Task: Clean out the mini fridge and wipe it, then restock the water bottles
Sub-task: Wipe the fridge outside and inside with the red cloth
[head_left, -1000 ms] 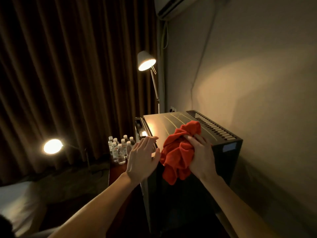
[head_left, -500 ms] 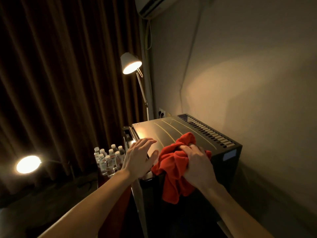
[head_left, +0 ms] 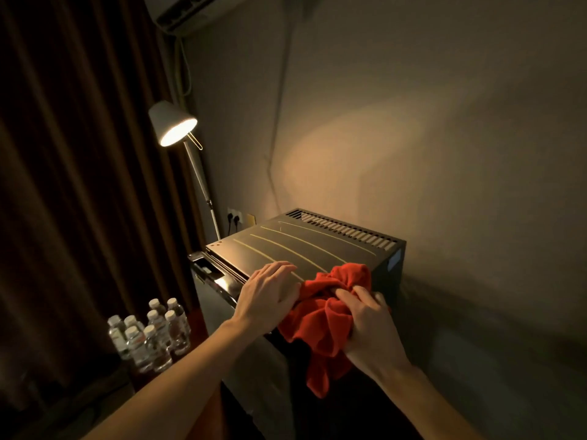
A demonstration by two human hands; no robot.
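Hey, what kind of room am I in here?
Probably a hotel or guest room: a mini fridge against the wall, a cluster of small water bottles beside it, heavy floor-length curtains, and a wall air conditioner overhead.

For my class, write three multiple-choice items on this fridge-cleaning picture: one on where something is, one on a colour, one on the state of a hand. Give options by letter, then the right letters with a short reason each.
1. Where do the water bottles stand?
A. On top of the mini fridge
B. Low down to the left of the mini fridge
C. In the right hand

2. What colour is the cloth?
A. Red
B. White
C. Blue

3. How is the left hand placed?
A. Curled round a bottle
B. Hanging at the person's side
C. Flat, fingers straight, on the top of the mini fridge

Answers:
1 B, the bottles cluster beside the fridge, below its top.
2 A, the bunched cloth gripped by the right hand is plainly red.
3 C, the fingers lie straight on the fridge's top, next to the cloth.
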